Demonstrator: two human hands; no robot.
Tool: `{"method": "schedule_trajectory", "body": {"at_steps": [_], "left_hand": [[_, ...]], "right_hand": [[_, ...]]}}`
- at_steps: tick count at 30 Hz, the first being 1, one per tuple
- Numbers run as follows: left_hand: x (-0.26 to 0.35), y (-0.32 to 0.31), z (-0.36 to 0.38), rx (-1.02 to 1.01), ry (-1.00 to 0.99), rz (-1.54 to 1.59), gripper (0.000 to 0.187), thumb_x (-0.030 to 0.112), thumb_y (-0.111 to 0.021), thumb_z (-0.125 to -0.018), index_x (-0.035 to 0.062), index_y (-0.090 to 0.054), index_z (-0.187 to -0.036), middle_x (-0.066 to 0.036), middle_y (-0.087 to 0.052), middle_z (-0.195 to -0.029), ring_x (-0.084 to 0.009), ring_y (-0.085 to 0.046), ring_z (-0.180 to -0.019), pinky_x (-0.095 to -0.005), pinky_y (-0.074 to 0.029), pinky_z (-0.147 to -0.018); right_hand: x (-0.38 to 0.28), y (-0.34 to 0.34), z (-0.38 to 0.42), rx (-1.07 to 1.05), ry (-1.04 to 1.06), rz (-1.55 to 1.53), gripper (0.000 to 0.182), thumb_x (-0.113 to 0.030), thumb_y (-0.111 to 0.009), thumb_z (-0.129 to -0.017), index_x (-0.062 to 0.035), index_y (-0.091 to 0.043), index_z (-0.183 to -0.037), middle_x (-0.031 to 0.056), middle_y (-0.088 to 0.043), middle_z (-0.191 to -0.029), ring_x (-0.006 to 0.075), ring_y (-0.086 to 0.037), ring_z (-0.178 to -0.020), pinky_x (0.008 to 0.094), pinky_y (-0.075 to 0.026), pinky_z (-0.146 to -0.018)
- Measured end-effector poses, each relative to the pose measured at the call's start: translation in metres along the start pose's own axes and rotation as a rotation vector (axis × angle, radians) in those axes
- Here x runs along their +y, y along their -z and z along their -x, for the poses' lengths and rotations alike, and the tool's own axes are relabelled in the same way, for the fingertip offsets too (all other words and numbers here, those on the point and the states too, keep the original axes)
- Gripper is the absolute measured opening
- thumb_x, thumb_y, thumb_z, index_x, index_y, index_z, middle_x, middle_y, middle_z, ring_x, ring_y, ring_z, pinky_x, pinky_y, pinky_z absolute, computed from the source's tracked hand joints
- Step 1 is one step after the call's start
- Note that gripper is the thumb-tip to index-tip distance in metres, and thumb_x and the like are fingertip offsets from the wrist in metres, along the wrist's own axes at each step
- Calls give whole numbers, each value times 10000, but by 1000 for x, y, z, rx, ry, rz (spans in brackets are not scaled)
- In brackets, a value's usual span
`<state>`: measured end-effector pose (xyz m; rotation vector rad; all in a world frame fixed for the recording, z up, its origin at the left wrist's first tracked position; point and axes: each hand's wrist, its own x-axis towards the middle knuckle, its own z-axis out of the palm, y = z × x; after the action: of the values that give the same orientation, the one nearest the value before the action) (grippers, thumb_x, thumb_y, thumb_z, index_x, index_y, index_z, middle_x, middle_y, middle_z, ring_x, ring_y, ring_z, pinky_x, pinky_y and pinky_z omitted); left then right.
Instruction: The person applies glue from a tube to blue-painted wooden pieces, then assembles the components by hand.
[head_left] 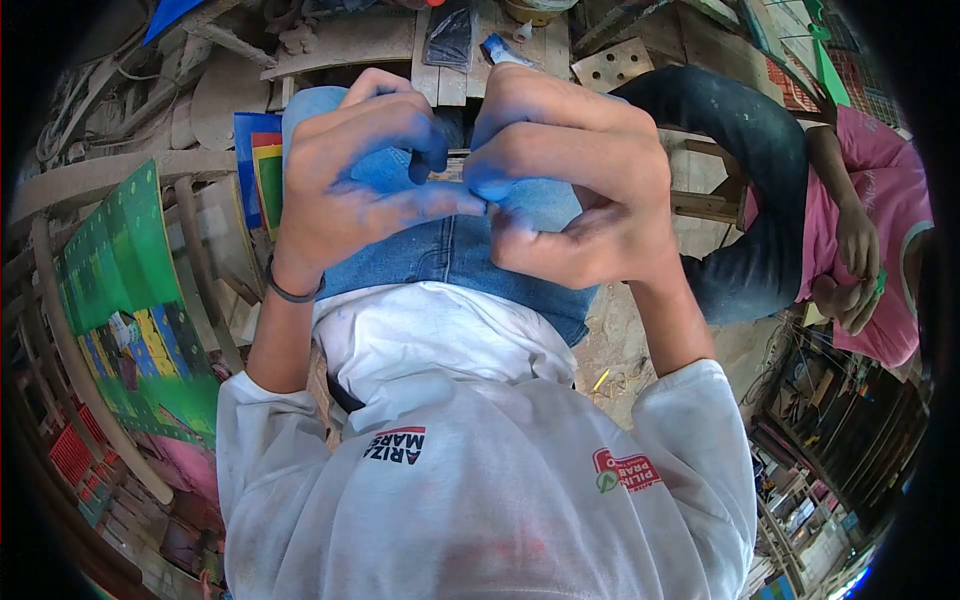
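Both hands are raised in front of my lap, their fingers stained blue. My left hand (350, 180), with a dark band (292, 287) on its wrist, has its fingers curled and its thumb stretched toward the right fingertips. Closed in a pinch, my right hand (575, 175) meets that thumb tip. A tiny dark bit (490, 208) shows where the fingertips come together; it is too small to name, and the fingers hide the rest. Behind the hands lie my blue jeans (400, 255).
A wooden bench (555, 50) ahead bears a black packet (448, 40) and a blue-white packet (502, 48). Beside it lies a board with holes (612, 65). At right sits a person in pink (865, 200), hands together. A green painted panel (125, 290) leans at left.
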<state>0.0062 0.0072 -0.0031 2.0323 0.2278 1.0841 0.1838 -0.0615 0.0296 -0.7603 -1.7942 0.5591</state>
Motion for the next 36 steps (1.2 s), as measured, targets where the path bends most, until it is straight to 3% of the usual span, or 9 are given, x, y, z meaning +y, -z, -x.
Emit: {"method": "schedule_trajectory", "body": {"at_steps": [2,6,9,15,18,23,32,34,36], "left_hand": [[0,-2,1,26,15,23,356,262,-825,-612,1,-605,-713,-60,-583,-656,-193,-534,-601,-343,-445,-748],[1,-3,2,40,61,40,357,250,-829,-612,-4,-603,-719,-70,-584,-658,-202,-536,-608,-344,-450,-735],[0,-2,1,44,5,20,353,234,-832,-606,-7,-600,-720,-74,-583,-659,-207,-536,-614,-344,-453,-718],[4,-1,1,28,9,48,334,186,-840,-588,-5,-600,-722,-73,-588,-672,-213,-543,-636,-330,-453,-680],[6,-2,2,66,27,84,286,108,-823,-606,-10,-611,-757,-83,-602,-702,-214,-557,-663,-312,-450,-651],[12,-6,5,130,49,229,209,-42,-734,-659,-30,-616,-832,-112,-613,-744,-209,-569,-687,-300,-447,-631],[15,-5,14,117,215,270,122,-37,-667,-710,-38,-582,-796,-112,-579,-781,-195,-543,-710,-275,-430,-637],[14,-8,17,120,180,275,89,-6,-648,-748,-32,-573,-789,-109,-565,-763,-189,-530,-684,-275,-427,-628],[18,-9,18,146,334,365,74,13,-621,-785,-37,-570,-803,-117,-561,-763,-186,-528,-673,-278,-431,-614]], "right_hand": [[-4,3,-1,-30,-80,26,190,11,-625,-519,-5,-567,-699,77,-498,-708,253,-505,-635,333,-415,-548],[-2,0,1,-2,-88,-8,194,10,-622,-519,-7,-561,-703,81,-484,-704,256,-494,-629,333,-410,-546],[2,-1,3,15,-10,13,214,-30,-558,-476,53,-556,-673,119,-489,-685,229,-469,-587,302,-391,-527],[-2,7,7,-17,-153,-132,136,-36,-548,-601,58,-485,-676,138,-491,-702,231,-465,-608,302,-384,-538],[-3,9,10,-69,-184,-71,145,-8,-619,-649,34,-510,-734,118,-433,-688,258,-446,-592,332,-380,-521],[-1,6,15,22,-164,-92,189,-62,-685,-694,40,-552,-783,111,-522,-745,236,-514,-643,303,-420,-558],[0,12,24,32,-261,-87,163,-44,-672,-706,36,-566,-801,124,-554,-798,250,-546,-709,311,-449,-634],[1,13,29,63,-287,-74,148,-36,-660,-718,36,-555,-794,132,-547,-797,261,-548,-720,315,-448,-651],[9,19,36,53,-395,-40,141,-27,-650,-729,40,-549,-801,133,-546,-794,265,-550,-732,316,-446,-672]]}}
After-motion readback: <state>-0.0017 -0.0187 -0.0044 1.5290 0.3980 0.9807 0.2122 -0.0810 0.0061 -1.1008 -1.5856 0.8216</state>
